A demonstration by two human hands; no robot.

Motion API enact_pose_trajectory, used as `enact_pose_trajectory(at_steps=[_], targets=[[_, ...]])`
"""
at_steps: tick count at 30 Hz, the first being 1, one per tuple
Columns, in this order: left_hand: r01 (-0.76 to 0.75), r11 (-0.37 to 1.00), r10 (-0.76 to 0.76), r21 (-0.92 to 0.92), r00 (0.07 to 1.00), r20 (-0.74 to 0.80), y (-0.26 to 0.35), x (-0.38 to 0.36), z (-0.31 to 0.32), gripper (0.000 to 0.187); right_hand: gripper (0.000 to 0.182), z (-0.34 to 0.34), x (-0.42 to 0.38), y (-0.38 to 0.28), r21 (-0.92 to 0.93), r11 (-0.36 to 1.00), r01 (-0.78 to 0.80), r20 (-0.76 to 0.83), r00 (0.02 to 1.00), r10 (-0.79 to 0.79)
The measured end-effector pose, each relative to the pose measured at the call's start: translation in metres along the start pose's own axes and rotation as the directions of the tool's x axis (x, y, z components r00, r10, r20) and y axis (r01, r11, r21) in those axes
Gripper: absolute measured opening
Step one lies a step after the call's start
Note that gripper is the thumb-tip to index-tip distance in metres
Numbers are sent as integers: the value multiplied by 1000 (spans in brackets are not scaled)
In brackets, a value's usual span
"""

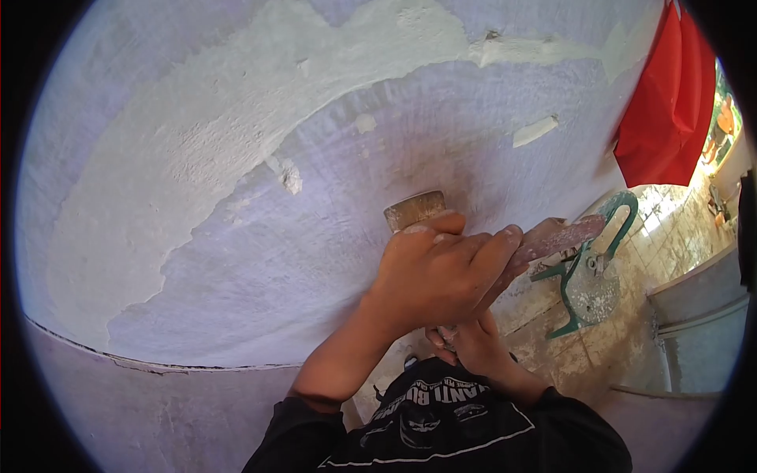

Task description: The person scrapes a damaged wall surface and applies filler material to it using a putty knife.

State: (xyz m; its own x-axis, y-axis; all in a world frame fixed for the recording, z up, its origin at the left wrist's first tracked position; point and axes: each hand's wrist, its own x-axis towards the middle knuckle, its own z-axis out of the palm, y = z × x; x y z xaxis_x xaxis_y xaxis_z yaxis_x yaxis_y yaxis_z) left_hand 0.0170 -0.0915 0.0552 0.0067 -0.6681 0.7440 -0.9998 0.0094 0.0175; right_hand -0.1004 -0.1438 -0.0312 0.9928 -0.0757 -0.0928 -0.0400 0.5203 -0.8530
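Note:
My left hand [441, 272] is closed in front of the lilac wall [307, 213]. From its fingers a long pinkish-brown bar [564, 239], dusted with white, sticks out to the right. Past the knuckles, near the wall, shows a brown, wood-coloured block end [415, 210]; whether it joins the bar is hidden by my hand. Lower down and nearer my body, my right hand [477, 347] has curled fingers around something small and whitish, mostly hidden. Pale plaster patches [213, 150] spread across the wall, with chipped spots [288, 175].
A green-framed object with a white-spattered seat [591, 288] stands on the dirty tiled floor [631, 339] at right. Red cloth [666, 102] hangs at the upper right, beside a bright opening. A pale panelled piece [702, 323] is at the right edge.

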Motion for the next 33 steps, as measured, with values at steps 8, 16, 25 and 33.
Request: enact_pose_trajectory(at_steps=[8,16,25,33], targets=[[30,999,-30,10,999,21,2,1,5,27,37,-5,3,3,47,997,-54,-23,998,55],[1,1000,-1,-6,998,64,-2,10,0,27,33,0,1,-5,48,998,-35,-24,999,37],[22,999,-21,-30,1000,20,0,5,5,27,38,-4,-2,-2,18,999,-51,-27,998,52],[-15,1000,15,4,999,50,-2,7,-2,27,30,6,3,-9,45,999,13,-43,999,-11]])
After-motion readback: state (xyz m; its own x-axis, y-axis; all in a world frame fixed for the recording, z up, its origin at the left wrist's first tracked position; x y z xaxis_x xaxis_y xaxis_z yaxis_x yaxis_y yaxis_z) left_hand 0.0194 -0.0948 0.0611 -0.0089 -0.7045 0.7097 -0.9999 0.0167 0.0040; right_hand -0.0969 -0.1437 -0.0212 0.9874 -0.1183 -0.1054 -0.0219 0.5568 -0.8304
